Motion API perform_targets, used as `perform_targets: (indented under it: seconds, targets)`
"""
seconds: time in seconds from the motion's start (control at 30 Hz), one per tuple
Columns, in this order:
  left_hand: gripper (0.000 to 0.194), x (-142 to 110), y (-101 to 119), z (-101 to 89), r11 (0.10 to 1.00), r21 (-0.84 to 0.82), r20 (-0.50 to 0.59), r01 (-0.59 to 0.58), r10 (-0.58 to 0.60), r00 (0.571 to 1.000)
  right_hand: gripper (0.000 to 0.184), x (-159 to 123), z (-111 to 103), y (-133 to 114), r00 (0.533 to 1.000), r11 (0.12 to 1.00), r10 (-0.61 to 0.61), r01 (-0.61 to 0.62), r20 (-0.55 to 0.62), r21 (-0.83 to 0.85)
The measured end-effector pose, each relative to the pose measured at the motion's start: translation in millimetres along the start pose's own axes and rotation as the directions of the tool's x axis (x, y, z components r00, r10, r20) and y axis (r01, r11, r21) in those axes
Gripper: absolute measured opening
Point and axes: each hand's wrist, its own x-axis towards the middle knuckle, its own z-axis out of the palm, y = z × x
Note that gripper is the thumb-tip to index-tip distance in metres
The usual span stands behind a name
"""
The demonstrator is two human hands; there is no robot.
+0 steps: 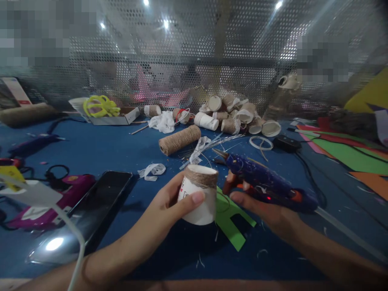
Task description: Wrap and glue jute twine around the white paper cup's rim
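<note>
Cup: We found the white paper cup (pixel 207 208) upright in front, just above the blue surface (pixel 136 250), brown twine wound below its rim.
Left hand: The left hand (pixel 169 202) pinched the cup's side between thumb and fingers, leaving the twine band uncovered, probably so that glue could reach it.
Right hand: The right hand (pixel 260 210) was curled under a blue glue gun (pixel 257 173), fingers near the orange trigger, presumably ready to squeeze; its nozzle pointed left, apart from the cup.
Twine roll: We saw the twine roll (pixel 180 139) lying beyond the cup, likely within easy reach.
Cup pile: Other cups (pixel 230 115) lay heaped at the back, seemingly out of the way.
Cup writing: We could make out dark lettering and a red mark, but the thumb hid too much to read.
Brands: We could read none on the glue gun or the phone (pixel 106 202).
</note>
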Motion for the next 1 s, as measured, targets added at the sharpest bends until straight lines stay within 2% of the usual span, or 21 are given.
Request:
perform_targets:
  seconds: [0.13, 0.23, 0.43, 0.67, 1.0]
  targets:
    - [0.028, 1.6, -0.6, 0.3, 0.999, 0.031, -0.032, -0.008, 0.009, 0.999, 0.023, -3.2, 8.3, -5.7, 1.0, 0.981, -0.006, 0.005, 0.006, 0.194]
    - [0.033, 1.2, -2.8, -0.6, 0.999, 0.033, -0.047, -0.01, 0.011, 0.999, 0.023, -5.5, 11.7, -10.4, 0.999, 0.988, 0.03, -0.027, -0.021, 0.154]
    - [0.06, -1.6, -4.6, -1.5, 0.998, 0.003, -0.07, -0.064, 0.064, 0.995, 0.015, -5.5, 7.5, -14.0, 0.999, 1.0, 0.017, -0.016, -0.047, 0.02]
    - [0.041, -2.7, -2.7, 0.5, 0.997, -0.003, -0.04, -0.078, 0.077, 0.996, 0.015, -2.5, -1.0, -7.8, 0.998, 0.997, 0.051, -0.052, -0.033, -0.049]
    - [0.043, -2.5, -2.8, 0.8, 0.999, -0.05, -0.04, 0.011, -0.013, 0.999, 0.014, -1.3, 4.1, -10.1, 0.998, 0.999, 0.027, -0.029, -0.053, -0.027]
